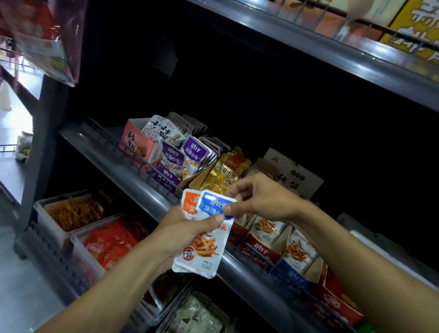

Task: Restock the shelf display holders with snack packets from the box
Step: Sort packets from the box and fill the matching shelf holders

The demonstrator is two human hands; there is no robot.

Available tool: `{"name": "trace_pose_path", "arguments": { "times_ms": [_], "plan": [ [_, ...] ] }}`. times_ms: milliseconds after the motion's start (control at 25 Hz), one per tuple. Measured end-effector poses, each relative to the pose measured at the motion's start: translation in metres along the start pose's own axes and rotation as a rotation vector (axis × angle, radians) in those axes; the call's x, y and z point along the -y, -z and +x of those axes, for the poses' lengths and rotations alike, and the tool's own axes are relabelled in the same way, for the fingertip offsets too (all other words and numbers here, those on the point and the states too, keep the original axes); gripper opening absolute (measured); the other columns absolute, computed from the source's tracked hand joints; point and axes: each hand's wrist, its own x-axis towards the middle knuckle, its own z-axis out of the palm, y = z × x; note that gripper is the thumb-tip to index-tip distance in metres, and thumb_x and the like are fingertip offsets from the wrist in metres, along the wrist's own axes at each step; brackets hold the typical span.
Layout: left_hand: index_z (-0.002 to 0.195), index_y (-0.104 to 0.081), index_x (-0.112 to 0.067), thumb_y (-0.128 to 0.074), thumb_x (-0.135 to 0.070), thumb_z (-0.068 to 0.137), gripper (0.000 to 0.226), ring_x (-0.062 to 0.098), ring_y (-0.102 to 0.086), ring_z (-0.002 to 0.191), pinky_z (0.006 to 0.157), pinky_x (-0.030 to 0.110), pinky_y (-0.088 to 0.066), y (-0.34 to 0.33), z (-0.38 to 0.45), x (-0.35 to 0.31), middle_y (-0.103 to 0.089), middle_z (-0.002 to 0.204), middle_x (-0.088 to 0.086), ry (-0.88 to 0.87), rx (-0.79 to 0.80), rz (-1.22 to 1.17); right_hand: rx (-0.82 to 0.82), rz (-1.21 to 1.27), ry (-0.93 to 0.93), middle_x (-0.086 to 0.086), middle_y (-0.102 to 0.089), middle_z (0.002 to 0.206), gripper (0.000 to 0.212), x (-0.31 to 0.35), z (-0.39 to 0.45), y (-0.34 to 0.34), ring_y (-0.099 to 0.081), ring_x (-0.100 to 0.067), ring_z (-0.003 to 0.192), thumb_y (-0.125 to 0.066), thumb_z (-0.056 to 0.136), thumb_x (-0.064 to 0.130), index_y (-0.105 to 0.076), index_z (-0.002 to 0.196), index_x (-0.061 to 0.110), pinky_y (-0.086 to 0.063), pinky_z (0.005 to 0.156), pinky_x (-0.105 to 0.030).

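My left hand (183,232) grips a small stack of snack packets in front of the middle shelf: a blue-topped packet (206,244) on top and an orange-topped packet (190,202) behind it. My right hand (262,198) pinches the top right corner of the blue-topped packet. On the shelf behind stand display holders: a purple packet holder (181,157), a gold packet holder (225,172) and a pink carton (138,144) of white packets. Lower right, red and blue display holders (288,251) carry more fish-snack packets. The box is not in view.
A grey shelf rail (149,193) with a low wire fence runs diagonally under my hands. Clear bins of orange strips (73,211) and red packets (109,242) sit on the lower shelf. Yellow and orange cartons (420,22) fill the top shelf. Hanging bags (42,38) are at upper left.
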Motion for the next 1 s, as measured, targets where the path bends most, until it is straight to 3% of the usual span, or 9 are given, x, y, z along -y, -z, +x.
{"name": "trace_pose_path", "arguments": {
  "times_ms": [120,240,360,480,680,800,880,1000],
  "plan": [
    [0.097,-0.072,-0.004,-0.084,-0.006,0.052,0.047,0.032,-0.073,0.084,0.079,0.042,-0.055,-0.002,-0.003,-0.001,-0.075,0.094,0.017,0.014,0.05,-0.022,-0.081,0.105,-0.072,-0.008,-0.073,0.082,0.01,-0.009,-0.01,0.008,-0.063,-0.012,0.067,-0.07,0.088,0.012,-0.066,0.092,0.004,-0.052,0.062,-0.026],
    [0.094,-0.069,-0.004,-0.079,0.005,0.06,0.037,0.03,-0.074,0.077,0.071,0.039,-0.057,-0.005,-0.005,-0.002,-0.076,0.088,0.016,0.012,0.043,-0.026,-0.215,0.23,-0.138,-0.017,-0.073,0.086,0.01,-0.022,-0.03,0.026,-0.063,-0.017,0.07,-0.068,0.089,0.011,-0.064,0.091,0.003,-0.053,0.062,-0.028],
    [0.101,-0.069,-0.002,-0.078,0.002,0.066,0.037,0.029,-0.075,0.079,0.068,0.035,-0.058,-0.014,-0.007,-0.001,-0.076,0.089,0.015,0.016,0.069,-0.01,-0.156,0.26,-0.168,-0.018,-0.073,0.091,0.014,-0.029,-0.049,0.037,-0.064,-0.02,0.075,-0.069,0.087,0.01,-0.064,0.096,0.0,-0.052,0.058,-0.023],
    [0.106,-0.068,-0.005,-0.08,-0.005,0.058,0.049,0.031,-0.074,0.086,0.078,0.042,-0.058,-0.029,-0.011,0.004,-0.076,0.094,0.014,0.035,0.138,0.02,-0.121,0.194,-0.161,-0.012,-0.074,0.087,0.013,-0.032,-0.07,0.049,-0.065,-0.016,0.072,-0.069,0.087,0.013,-0.067,0.092,0.001,-0.051,0.058,-0.023],
    [0.098,-0.07,-0.006,-0.077,-0.008,0.058,0.041,0.028,-0.074,0.082,0.071,0.037,-0.059,-0.057,-0.013,0.007,-0.075,0.094,0.017,0.059,0.242,-0.03,-0.106,0.094,-0.197,-0.007,-0.076,0.085,0.009,-0.038,-0.103,0.068,-0.064,-0.015,0.072,-0.067,0.088,0.014,-0.069,0.087,0.005,-0.048,0.059,-0.022],
    [0.101,-0.07,-0.004,-0.078,-0.011,0.061,0.041,0.023,-0.075,0.079,0.067,0.032,-0.057,-0.064,-0.01,0.012,-0.076,0.091,0.013,0.051,0.179,0.008,-0.249,0.08,-0.248,-0.007,-0.075,0.081,0.01,-0.044,-0.117,0.082,-0.069,-0.013,0.069,-0.07,0.087,0.014,-0.069,0.085,0.005,-0.055,0.059,-0.022],
    [0.102,-0.069,-0.002,-0.075,-0.009,0.074,0.03,0.021,-0.075,0.076,0.058,0.028,-0.057,-0.066,-0.01,0.014,-0.076,0.089,0.013,0.063,0.142,0.003,-0.318,-0.033,-0.306,-0.003,-0.074,0.078,0.011,-0.048,-0.127,0.097,-0.066,-0.005,0.065,-0.072,0.085,0.017,-0.067,0.081,0.008,-0.05,0.055,-0.016],
    [0.102,-0.068,-0.004,-0.071,-0.009,0.085,0.018,0.02,-0.075,0.07,0.051,0.026,-0.056,-0.064,-0.011,0.015,-0.076,0.086,0.013,0.093,0.09,0.014,-0.367,-0.19,-0.393,-0.005,-0.074,0.086,0.016,-0.061,-0.134,0.118,-0.067,-0.015,0.08,-0.075,0.082,0.026,-0.068,0.084,0.012,-0.051,0.073,-0.031]
  ]
}}
